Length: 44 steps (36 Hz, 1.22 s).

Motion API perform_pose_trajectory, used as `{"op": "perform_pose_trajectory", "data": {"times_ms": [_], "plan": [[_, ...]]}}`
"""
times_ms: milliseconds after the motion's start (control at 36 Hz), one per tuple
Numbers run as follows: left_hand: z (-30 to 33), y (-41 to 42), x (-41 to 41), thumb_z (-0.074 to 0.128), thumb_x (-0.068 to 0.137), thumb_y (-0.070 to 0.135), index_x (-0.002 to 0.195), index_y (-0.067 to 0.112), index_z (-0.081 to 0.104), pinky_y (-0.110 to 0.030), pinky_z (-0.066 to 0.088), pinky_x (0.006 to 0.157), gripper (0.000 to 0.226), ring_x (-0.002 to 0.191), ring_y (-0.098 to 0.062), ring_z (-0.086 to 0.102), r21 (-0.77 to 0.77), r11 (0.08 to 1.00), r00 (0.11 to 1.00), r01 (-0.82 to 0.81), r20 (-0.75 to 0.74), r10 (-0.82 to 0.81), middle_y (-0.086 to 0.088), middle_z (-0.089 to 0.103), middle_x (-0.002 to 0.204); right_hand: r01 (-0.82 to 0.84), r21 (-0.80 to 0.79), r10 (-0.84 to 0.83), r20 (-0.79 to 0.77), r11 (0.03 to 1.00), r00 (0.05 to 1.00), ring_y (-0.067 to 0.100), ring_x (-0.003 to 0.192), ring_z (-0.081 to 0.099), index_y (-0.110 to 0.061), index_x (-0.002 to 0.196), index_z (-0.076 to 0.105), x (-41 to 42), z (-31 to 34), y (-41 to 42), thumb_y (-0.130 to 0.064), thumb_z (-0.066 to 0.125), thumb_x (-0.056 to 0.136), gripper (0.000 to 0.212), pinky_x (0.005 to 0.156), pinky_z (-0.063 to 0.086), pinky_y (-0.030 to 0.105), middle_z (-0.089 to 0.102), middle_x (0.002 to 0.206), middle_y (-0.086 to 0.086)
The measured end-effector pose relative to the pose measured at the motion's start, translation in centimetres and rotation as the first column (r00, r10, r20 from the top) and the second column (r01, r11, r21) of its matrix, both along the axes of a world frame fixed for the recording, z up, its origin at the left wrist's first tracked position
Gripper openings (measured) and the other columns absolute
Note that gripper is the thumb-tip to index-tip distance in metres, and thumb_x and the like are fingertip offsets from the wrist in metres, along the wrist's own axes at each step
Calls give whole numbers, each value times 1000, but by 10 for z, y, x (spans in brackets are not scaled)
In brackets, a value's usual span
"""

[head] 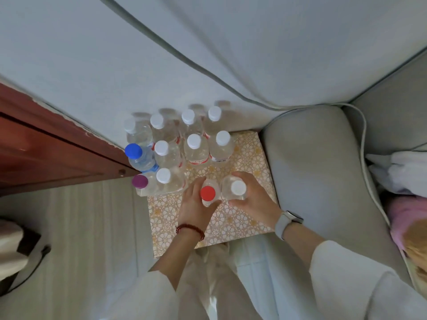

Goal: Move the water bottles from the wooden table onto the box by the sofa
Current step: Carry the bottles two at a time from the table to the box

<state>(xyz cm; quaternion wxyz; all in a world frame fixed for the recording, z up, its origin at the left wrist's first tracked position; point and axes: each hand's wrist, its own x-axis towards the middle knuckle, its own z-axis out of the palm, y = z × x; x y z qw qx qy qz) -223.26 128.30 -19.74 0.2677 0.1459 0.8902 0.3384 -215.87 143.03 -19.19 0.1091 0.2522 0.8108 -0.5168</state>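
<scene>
Both hands grasp upright bottles on the box (pixel 233 218): left hand (pixel 196 204) the red-capped bottle (pixel 208 192), right hand (pixel 254 199) the white-capped bottle (pixel 238 188).

bottle labels (pixel 198 160) blurred, seemingly nothing legible

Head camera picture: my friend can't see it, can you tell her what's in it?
Seen from above, a person's left hand holds a red-capped bottle and the right hand a white-capped bottle, both on a gold-patterned box. More bottles stand behind them, beside a grey sofa.
</scene>
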Motion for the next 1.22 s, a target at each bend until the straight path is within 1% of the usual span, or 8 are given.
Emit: {"op": "perform_pose_trajectory", "data": {"times_ms": [111, 222, 306, 389, 500, 667, 750, 1222], "plan": [[12, -2, -5, 69, 78, 29, 132, 22, 41, -31, 46, 86, 61, 122, -17, 46, -42, 996, 989, 80, -118, -84, 4, 45, 135, 1, 28, 1, -50, 1000, 999, 9, 118, 38, -20, 123, 43, -3, 6, 3, -15, 71, 77, 54, 104, 38, 31, 38, 122, -6], [22, -4, -14, 66, 80, 27, 127, 20, 48, -37, 49, 82, 50, 115, -22, 49, -92, 987, 951, 131, -270, -152, -1, 53, 125, -47, 300, 71, -67, 953, 995, 13, 108, 47, -25, 117, 47, -7, 13, 7, -27, 67, 80, 42, 80, 52, 34, 44, 121, -4], [21, 0, -24, 74, 73, 24, 118, 17, 56, -41, 48, 79, 50, 100, -28, 58, -192, 947, 870, 256, -381, -312, -5, 63, 110, -175, 444, 173, 45, 879, 984, 21, 104, 52, -22, 118, 47, -12, 17, 7, -30, 60, 85, 37, 76, 53, 36, 45, 124, 1], [19, 4, -33, 86, 52, 27, 96, 17, 65, -36, 46, 67, 50, 77, -25, 65, -300, 913, 752, 277, -524, -400, 0, 69, 84, -192, 441, 178, 72, 877, 981, 24, 98, 55, -15, 118, 46, -19, 21, 6, -26, 58, 87, 35, 75, 49, 34, 47, 124, 3], [19, 2, -41, 87, 48, 32, 88, 20, 66, -33, 39, 70, 47, 76, -21, 65, -315, 921, 673, 231, -632, -385, 7, 70, 78, -194, 439, 192, 50, 877, 980, 21, 97, 53, -13, 117, 46, -27, 23, 7, -20, 56, 87, 32, 72, 41, 29, 51, 122, 2], [16, -1, -50, 88, 47, 27, 86, 17, 67, -36, 28, 84, 46, 83, -23, 66, -290, 941, 641, 177, -691, -334, 4, 71, 80, -200, 460, 231, -11, 865, 973, 22, 101, 52, -12, 114, 49, -41, 19, 4, -14, 61, 84, 32, 74, 50, 36, 51, 119, 3], [16, -4, -57, 86, 51, 29, 88, 19, 67, -47, 36, 97, 44, 87, -22, 66, -311, 936, 644, 163, -685, -340, 5, 71, 80, -205, 490, 245, -20, 848, 969, 23, 101, 51, -11, 114, 51, -50, 18, 4, -12, 63, 82, 34, 70, 55, 38, 44, 120, 8], [16, 4, -52, 81, 56, 27, 98, 20, 63, -60, 34, 98, 46, 94, -23, 65, -411, 892, 700, 187, -582, -415, 5, 70, 87, -119, 448, 163, -60, 886, 985, 25, 109, 50, -7, 120, 46, -45, 17, 2, -10, 61, 84, 39, 83, 54, 35, 42, 121, 12]]}}
